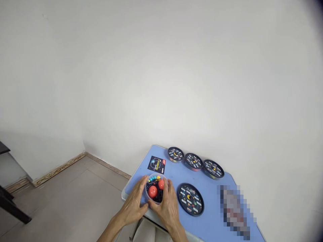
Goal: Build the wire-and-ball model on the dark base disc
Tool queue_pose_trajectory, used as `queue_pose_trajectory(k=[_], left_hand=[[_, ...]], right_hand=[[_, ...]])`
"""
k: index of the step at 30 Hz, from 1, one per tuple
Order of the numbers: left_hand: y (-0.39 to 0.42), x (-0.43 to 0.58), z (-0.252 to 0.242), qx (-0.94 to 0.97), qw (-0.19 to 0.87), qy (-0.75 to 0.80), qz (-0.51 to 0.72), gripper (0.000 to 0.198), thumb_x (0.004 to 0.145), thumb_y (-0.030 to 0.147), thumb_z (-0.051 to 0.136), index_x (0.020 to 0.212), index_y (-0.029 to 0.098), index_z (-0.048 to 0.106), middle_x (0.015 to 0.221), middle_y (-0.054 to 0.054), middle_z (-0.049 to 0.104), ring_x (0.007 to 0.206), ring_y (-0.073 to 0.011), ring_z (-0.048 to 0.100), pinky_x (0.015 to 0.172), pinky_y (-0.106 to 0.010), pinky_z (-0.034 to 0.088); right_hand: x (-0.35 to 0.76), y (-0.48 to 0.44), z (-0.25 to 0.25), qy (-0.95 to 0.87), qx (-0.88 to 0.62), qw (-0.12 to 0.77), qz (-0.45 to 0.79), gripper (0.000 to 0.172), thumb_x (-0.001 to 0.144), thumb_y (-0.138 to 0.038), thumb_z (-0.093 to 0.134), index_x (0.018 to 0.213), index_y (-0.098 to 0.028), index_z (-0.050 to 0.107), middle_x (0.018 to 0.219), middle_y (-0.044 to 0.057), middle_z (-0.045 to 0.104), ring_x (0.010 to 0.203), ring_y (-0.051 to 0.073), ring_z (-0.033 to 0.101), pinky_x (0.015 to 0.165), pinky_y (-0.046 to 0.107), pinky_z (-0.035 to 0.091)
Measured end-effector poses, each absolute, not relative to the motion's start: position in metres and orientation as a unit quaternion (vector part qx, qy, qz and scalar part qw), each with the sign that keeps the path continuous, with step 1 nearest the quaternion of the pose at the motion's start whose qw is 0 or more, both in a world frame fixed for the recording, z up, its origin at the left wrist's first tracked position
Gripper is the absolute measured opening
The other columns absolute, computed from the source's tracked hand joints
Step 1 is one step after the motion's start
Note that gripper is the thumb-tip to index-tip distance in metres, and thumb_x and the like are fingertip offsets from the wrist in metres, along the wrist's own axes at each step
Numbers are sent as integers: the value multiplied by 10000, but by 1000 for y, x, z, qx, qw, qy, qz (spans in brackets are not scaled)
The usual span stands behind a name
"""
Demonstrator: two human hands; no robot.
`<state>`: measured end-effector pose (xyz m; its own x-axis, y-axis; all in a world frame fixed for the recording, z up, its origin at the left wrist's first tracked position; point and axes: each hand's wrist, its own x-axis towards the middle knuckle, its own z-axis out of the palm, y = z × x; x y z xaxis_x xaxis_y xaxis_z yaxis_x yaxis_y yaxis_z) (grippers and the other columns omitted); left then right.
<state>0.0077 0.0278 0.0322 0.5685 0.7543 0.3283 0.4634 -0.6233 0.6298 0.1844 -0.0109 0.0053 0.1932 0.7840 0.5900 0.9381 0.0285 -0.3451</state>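
A clear round plastic tub stands at the near left edge of the blue table, its top uncovered. Inside are two red balls, small blue and yellow beads and black parts. My left hand curves around the tub's left side, fingers along the rim and thumb at the front. From the other side my right hand grips it, thumb at the front and fingers over the right rim. Right of my hands, a black printed round lid lies flat.
Three lidded round tubs line the table's back edge by the wall. A dark printed card lies behind the uncovered tub. Something pixelated is on the right of the blue table. A pale stool shows below the front edge.
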Motion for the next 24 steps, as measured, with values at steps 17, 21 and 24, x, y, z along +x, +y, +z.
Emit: queue_pose_trajectory(k=[17,21,24], left_hand=[[30,33,34,835,241,391,302,1300,592,279,866,1539,326,-24,1611,-152,186,1464,-385,175,1148,-602,276],[31,43,31,832,227,404,306,1220,641,257,812,1531,327,-20,1611,-151,179,1465,-380,178,1149,-604,266],[34,44,31,831,218,409,309,1157,682,251,765,1531,326,-18,1602,-145,211,1456,-381,213,1140,-601,287]], right_hand=[[293,-110,11,-530,-774,304,-164,777,817,-459,602,1443,-160,251,1393,234,426,1254,407,479,951,529,476],[295,-105,5,-510,-791,308,-139,714,836,-444,563,1424,-168,267,1348,203,478,1242,378,487,975,511,454],[290,-90,7,-498,-796,322,-125,669,853,-422,540,1419,-176,283,1304,179,525,1214,356,511,979,497,445]])
